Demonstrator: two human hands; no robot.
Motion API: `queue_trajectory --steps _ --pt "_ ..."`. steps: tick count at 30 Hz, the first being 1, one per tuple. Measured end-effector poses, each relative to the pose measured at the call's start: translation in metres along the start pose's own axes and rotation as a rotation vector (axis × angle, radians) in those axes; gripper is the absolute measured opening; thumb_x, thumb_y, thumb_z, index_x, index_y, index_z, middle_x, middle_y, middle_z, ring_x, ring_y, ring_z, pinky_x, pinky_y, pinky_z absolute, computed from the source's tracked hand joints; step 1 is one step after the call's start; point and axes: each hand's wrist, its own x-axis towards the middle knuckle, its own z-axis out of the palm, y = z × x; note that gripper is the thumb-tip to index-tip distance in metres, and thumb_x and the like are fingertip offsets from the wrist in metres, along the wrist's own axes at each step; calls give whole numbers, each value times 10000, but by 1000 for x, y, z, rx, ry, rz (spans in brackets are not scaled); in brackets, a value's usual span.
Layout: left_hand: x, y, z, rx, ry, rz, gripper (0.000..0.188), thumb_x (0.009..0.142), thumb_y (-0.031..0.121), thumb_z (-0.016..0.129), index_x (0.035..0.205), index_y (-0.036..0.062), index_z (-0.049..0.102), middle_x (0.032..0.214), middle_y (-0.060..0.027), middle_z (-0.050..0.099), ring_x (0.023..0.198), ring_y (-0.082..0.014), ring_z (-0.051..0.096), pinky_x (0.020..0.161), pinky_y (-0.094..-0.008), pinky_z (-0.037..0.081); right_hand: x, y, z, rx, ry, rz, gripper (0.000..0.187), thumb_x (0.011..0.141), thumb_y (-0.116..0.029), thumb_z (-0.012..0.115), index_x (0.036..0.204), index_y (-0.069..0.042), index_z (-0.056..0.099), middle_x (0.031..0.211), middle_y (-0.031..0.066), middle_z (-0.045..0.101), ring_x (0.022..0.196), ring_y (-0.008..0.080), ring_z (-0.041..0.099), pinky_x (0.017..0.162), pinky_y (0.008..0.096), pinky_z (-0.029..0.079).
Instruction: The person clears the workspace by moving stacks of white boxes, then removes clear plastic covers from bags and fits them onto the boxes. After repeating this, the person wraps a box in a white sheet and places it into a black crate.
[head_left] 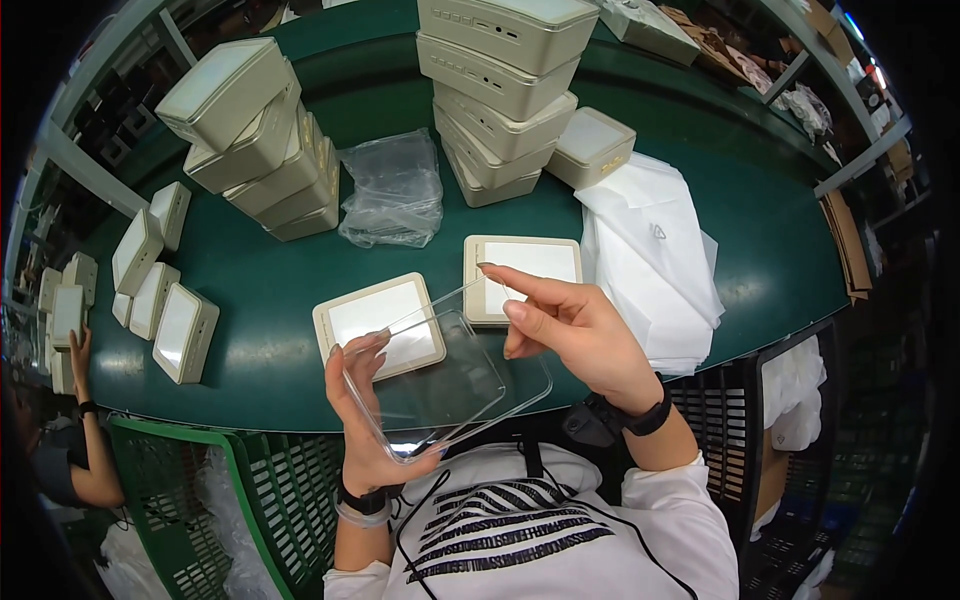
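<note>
At green tabletop (pixel 265 290), hands (pixel 372 425) (pixel 585 335) — left cupped, right pinching — hold clear shell (pixel 440 380).

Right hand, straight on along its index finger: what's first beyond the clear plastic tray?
Likely the clear plastic bags; the right hand looks raised, so it might pass above them. Depth unclear.

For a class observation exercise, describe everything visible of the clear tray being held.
The clear tray looks like thin, glossy plastic: shallow, roughly rectangular, with rounded corners, walls and reflections. It is tilted over the near edge of the green table, a white-faced box partly showing through. The left hand grips its left side; the right hand is at its far corner.
</note>
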Motion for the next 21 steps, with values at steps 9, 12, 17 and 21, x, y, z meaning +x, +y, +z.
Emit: queue_trajectory --steps 9,12,17,21 --pt "-4 -4 1 -169 -16 -87 1322 528 324 853 1511 57 11 1378 -177 341 1271 -356 407 1057 -457 301 -11 12 -55 116 397 -189 392 970 -124 539 1339 -2 494 906 110 671 797 162 683 662 264 583" --pt "-4 -5 -1 -339 -14 -161 1312 552 380 845 1517 50 19 1368 -178 356 1241 -339 448 1065 -442 297 -6 22 -79 16 585 -55 401 962 -109 547 1340 8 487 924 116 671 793 166 690 671 254 584" --pt "9 9 3 -481 -288 -560 1182 642 522 785 1495 -4 158 1394 -205 348 1147 -302 546 1005 -377 380 13 39 -79 -7 538 17 413 957 -111 560 1343 12 483 888 95 663 795 168 695 652 240 572" --pt "35 44 23 58 -495 -527 1130 690 598 732 1455 -68 235 1463 -277 265 1013 -337 625 861 -341 493 19 40 -74 -84 570 -8 412 952 -122 570 1329 25 496 840 72 653 747 146 683 633 225 552"
